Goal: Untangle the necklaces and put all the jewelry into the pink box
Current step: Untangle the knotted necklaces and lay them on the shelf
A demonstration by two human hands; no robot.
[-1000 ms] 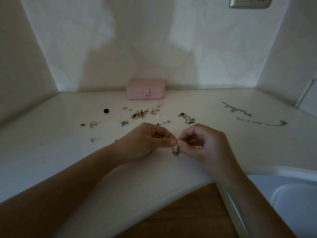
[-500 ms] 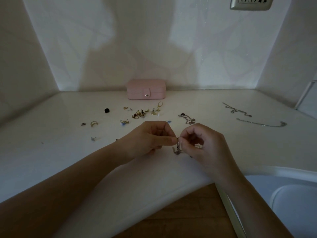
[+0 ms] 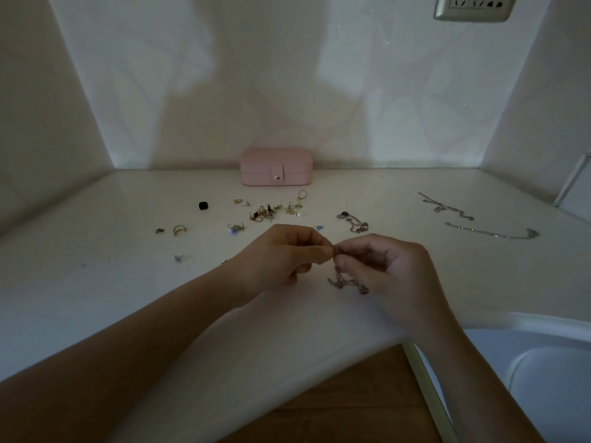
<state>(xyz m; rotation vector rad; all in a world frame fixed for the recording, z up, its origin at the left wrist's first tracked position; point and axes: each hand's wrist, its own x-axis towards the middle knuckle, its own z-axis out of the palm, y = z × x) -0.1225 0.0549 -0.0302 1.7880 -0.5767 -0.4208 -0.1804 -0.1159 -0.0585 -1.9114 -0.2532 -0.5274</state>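
Note:
My left hand [image 3: 281,254] and my right hand [image 3: 390,270] meet fingertip to fingertip over the white counter, both pinching a tangled silver chain [image 3: 343,281] that hangs down and bunches on the surface below my right fingers. The pink box [image 3: 276,166] stands closed with its snap tab fastened against the back wall. Between it and my hands lie several small earrings [image 3: 271,211], a gold ring [image 3: 179,230] and a black stud [image 3: 203,205]. Another bunched necklace [image 3: 355,222] lies just beyond my right hand. Two laid-out silver necklaces, one [image 3: 444,206] and another [image 3: 494,234], rest at the right.
The counter [image 3: 96,282] sits in a walled niche, with walls close at left, back and right. Its curved front edge runs under my forearms, with wooden floor [image 3: 351,404] below. A white basin [image 3: 550,378] lies at the lower right. A wall socket [image 3: 473,6] is at the top right.
My hands stay together on the chain, working at the knot with small finger movements. More of the chain now hangs and spreads on the counter under my right hand.

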